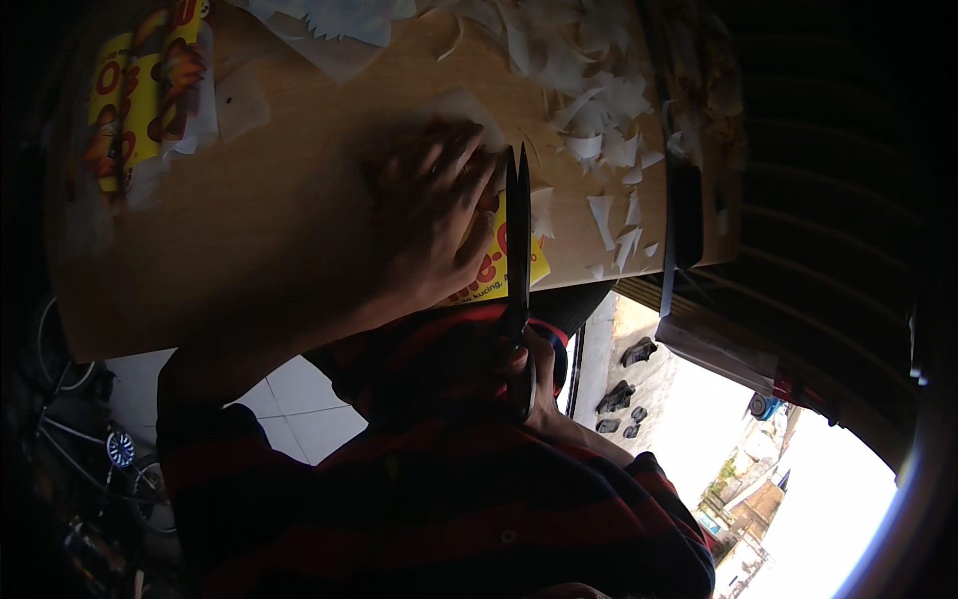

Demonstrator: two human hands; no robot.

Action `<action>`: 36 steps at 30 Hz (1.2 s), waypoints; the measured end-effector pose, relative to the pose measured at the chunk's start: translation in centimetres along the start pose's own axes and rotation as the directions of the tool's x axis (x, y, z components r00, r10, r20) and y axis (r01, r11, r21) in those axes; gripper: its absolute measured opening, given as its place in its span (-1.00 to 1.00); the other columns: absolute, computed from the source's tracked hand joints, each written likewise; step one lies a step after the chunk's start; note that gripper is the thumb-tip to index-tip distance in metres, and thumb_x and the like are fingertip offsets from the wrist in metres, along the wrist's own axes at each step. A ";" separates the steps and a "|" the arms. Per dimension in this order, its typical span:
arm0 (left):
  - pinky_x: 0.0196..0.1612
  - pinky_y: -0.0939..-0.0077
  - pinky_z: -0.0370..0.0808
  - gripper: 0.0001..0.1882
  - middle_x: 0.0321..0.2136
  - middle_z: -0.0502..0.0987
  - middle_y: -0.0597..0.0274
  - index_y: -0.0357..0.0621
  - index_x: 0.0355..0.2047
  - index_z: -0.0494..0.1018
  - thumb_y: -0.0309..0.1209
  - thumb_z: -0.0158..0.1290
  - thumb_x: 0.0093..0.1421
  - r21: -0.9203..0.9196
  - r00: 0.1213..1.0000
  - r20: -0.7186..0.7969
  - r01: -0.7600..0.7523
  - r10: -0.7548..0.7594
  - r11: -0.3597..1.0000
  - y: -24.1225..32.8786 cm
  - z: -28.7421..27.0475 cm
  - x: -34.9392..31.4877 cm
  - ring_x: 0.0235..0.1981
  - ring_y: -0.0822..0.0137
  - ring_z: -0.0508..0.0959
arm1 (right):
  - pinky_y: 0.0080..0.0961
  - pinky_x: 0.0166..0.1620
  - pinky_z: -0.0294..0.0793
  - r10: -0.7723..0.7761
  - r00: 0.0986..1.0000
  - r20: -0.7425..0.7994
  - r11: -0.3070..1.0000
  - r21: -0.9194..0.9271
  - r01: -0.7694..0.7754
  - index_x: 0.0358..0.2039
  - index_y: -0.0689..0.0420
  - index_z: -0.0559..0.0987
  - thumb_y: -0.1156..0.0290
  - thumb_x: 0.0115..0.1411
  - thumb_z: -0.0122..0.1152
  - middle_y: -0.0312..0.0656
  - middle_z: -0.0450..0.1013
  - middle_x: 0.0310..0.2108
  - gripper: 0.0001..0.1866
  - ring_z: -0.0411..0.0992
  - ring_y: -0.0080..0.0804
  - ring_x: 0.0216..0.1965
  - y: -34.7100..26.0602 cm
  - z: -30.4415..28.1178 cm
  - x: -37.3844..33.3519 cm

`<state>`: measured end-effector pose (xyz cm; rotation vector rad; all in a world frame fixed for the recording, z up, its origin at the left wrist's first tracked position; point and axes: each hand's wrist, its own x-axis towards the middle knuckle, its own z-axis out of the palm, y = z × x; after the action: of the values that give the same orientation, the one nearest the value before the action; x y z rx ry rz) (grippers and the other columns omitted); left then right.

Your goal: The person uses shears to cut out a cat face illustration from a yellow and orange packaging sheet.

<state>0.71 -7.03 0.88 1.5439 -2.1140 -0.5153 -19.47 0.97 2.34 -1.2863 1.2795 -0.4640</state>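
Observation:
A yellow printed sheet with red lettering (495,268) lies at the table's near edge, partly covered by my left hand (439,200). That hand presses down on it with outstretched fingers. Below the edge, my right hand (537,371) is wrapped round the handles of a pair of dark scissors (518,245). The long blades point away from me over the sheet's right side, their tips slightly apart. Pale paper shows beyond my left fingertips.
White paper scraps (609,130) are strewn over the right of the wooden table (269,230). More yellow printed pieces (150,100) lie at the far left. A black strip-like object (685,215) lies by the right edge. Shoes (617,396) and a bicycle (120,449) stand on the floor.

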 end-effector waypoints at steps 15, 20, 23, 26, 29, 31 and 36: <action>0.16 0.19 0.21 -0.49 -0.05 0.33 0.31 0.03 -0.08 0.44 -0.39 0.25 -0.12 0.069 0.946 0.043 -0.324 0.322 0.943 -5.5 -0.3 5.6 0.07 0.22 0.28 | -0.71 -0.56 0.22 0.010 0.990 0.143 0.996 0.090 -0.023 -0.30 0.24 0.42 -0.38 0.14 -0.07 -0.37 0.35 -0.58 -0.23 0.31 -0.69 -0.59 2.5 -2.7 -2.7; 0.15 0.20 0.23 -0.52 -0.07 0.34 0.30 0.06 -0.09 0.45 -0.37 0.28 -0.08 0.056 0.920 0.030 -0.393 0.392 0.918 -6.5 0.2 5.7 0.09 0.23 0.29 | -0.73 -0.56 0.21 -0.033 0.987 0.156 0.989 0.149 0.010 -0.29 0.25 0.41 -0.34 0.16 -0.07 -0.36 0.34 -0.56 -0.26 0.30 -0.71 -0.59 2.7 -2.3 -2.5; 0.17 0.21 0.23 -0.54 -0.05 0.34 0.31 0.07 -0.11 0.45 -0.35 0.30 -0.07 0.064 0.924 0.067 -0.380 0.376 0.923 -6.1 0.2 5.9 0.09 0.24 0.29 | -0.72 -0.57 0.21 -0.019 0.992 0.122 0.989 0.146 0.001 -0.30 0.25 0.42 -0.34 0.17 -0.08 -0.35 0.34 -0.55 -0.26 0.29 -0.71 -0.60 2.9 -2.2 -2.7; 0.17 0.21 0.22 -0.55 -0.04 0.34 0.32 0.07 -0.12 0.45 -0.33 0.30 -0.06 0.087 0.922 0.118 -0.380 0.370 0.921 -5.9 -0.5 6.0 0.09 0.25 0.29 | -0.74 -0.57 0.24 -0.022 0.986 0.164 0.995 0.100 0.006 -0.29 0.25 0.42 -0.35 0.17 -0.09 -0.37 0.34 -0.54 -0.25 0.30 -0.71 -0.60 1.9 -2.7 -2.4; 0.16 0.21 0.23 -0.56 -0.04 0.35 0.33 0.07 -0.12 0.45 -0.32 0.29 -0.05 0.091 0.898 0.090 -0.438 0.430 0.894 -6.1 -0.3 6.3 0.08 0.25 0.29 | -0.76 -0.57 0.26 0.021 0.989 0.147 0.994 0.099 -0.036 -0.29 0.24 0.42 -0.37 0.14 -0.07 -0.41 0.33 -0.56 -0.24 0.32 -0.72 -0.60 1.5 -2.6 -2.5; 0.15 0.21 0.24 -0.56 -0.05 0.35 0.33 0.07 -0.12 0.45 -0.32 0.29 -0.05 0.086 0.893 0.084 -0.449 0.443 0.889 -6.3 -0.3 6.3 0.07 0.24 0.30 | -0.77 -0.56 0.27 0.027 0.996 0.084 0.993 0.117 -0.036 -0.29 0.23 0.43 -0.39 0.11 -0.04 -0.43 0.33 -0.58 -0.23 0.33 -0.73 -0.59 1.7 -2.3 -2.6; 0.14 0.24 0.26 -0.57 -0.09 0.36 0.30 0.04 -0.11 0.44 -0.31 0.27 -0.01 0.072 0.917 0.090 -0.394 0.388 0.916 -6.2 0.2 6.3 0.03 0.21 0.30 | -0.80 -0.55 0.26 0.049 0.995 0.083 0.996 0.071 -0.055 -0.30 0.21 0.43 -0.39 0.04 0.08 -0.47 0.34 -0.56 -0.24 0.33 -0.78 -0.57 2.1 -3.0 -2.9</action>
<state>3.81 -14.89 -1.78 1.1091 -2.4496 -0.3423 -23.78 2.81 2.37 -1.1964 1.2138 -0.4139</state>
